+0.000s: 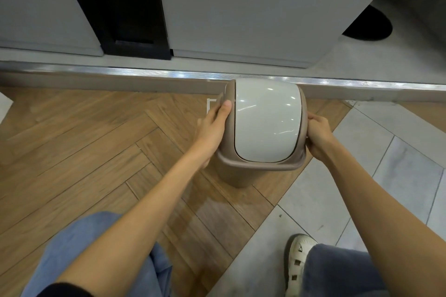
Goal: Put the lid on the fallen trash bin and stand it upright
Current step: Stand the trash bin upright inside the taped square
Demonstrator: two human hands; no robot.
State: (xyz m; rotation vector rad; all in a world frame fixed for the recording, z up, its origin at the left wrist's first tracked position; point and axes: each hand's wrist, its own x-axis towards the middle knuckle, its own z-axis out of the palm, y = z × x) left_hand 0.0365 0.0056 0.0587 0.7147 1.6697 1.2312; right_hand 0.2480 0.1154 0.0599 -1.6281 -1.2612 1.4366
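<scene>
On wood floor (84,142), both hands' fingers grip upright trash bin (235,177) (lid (264,119) on).

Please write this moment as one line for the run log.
phase: bin upright | lid: seated on trash bin | left hand: grips lid's left side | right hand: grips right side | bin: on wooden floor

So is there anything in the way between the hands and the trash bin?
No, nothing visible. The left hand and the right hand are already on the sides of the lid, which sits on the trash bin. The bin looks upright on the wood floor.
</scene>
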